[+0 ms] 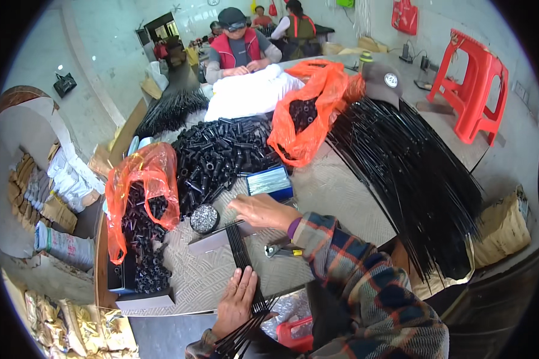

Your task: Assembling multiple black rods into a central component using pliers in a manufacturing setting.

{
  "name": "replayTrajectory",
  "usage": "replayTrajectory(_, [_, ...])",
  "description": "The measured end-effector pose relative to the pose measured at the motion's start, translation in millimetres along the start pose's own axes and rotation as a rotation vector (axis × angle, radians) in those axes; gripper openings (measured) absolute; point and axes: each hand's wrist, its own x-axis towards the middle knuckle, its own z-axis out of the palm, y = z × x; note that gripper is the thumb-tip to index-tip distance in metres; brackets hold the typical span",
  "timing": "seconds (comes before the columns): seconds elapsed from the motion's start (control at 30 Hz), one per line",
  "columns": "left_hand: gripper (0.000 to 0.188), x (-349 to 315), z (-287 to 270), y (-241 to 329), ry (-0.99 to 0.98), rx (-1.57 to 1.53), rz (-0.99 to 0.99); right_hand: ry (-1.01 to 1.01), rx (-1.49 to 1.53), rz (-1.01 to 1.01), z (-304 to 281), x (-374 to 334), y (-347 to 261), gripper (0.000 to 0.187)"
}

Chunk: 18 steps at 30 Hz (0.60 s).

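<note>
My left hand [236, 302] lies flat with its fingers stretched out over a bundle of thin black rods [238, 248] near the table's front edge. The rods' far ends rest across a grey metal bar [208, 242]. Just beyond them, my right hand [263, 211] hovers with fingers drawn together; anything between its fingertips is too small to make out. Left of that hand stands a round black dish [205, 219] of small silvery pieces. A blue box [279, 192] of thin silver pins sits behind it. Pliers [275, 250] with a yellow-and-black handle lie beside the rods.
Black tubular parts [221, 149] form a heap between two orange plastic bags [118, 197] [311, 143]. Many long black rods [407, 179] lie at right, under a grey cap [382, 82]. A red stool [470, 84] stands beyond. Across the table a person [239, 48] sits behind a white bag [251, 93].
</note>
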Motion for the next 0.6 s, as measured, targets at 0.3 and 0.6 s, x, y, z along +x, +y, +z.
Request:
replayTrajectory(0.3, [0.084,6.6,-2.0,-12.2,-0.033,-0.045,-0.005,-0.325,-0.310,0.111,-20.7,7.0,13.4,0.013])
replayTrajectory(0.6, [0.084,4.6,-1.0,-13.7,-0.037,-0.110,-0.057,-0.200,-0.200,0.054,-15.0,8.2,6.3,0.010])
